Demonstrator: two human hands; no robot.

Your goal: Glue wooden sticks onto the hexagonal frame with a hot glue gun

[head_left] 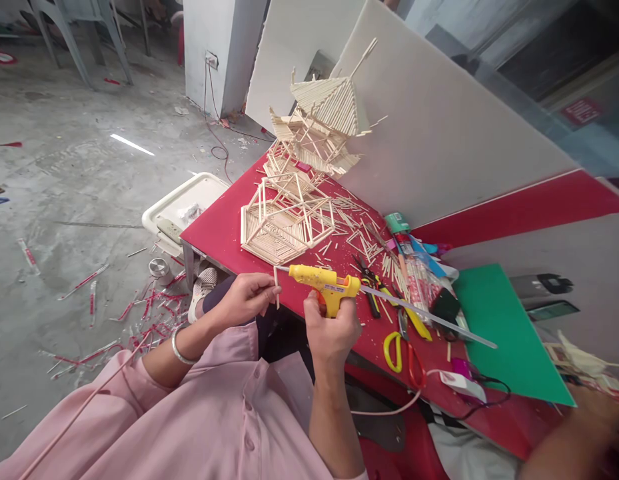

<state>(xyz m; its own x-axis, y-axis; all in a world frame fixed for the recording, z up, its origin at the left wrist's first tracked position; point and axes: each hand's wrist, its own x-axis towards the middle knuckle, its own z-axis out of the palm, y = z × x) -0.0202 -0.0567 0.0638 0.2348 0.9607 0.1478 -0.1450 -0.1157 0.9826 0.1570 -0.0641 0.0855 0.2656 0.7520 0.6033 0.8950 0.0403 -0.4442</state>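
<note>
My right hand (333, 328) is wrapped round the handle of a yellow hot glue gun (324, 283), with a long glue stick (434, 319) jutting from its back. The gun's nozzle points left and meets the upper part of a short wooden stick (276, 288). That stick is pinched upright between the fingers of my left hand (249, 295). Just beyond, on the red table (216, 230), stands an open hexagonal frame of wooden sticks (284, 230). Behind it rises a tiered stick-built pagoda model (324, 127).
Loose sticks (356, 230) lie scattered on the table. Pliers (372, 287), scissors (404, 350) and a white power strip (462, 385) sit to the right, near a green board (504, 327). Another person's arm (579, 437) shows at lower right. Wrappers (154, 313) litter the floor.
</note>
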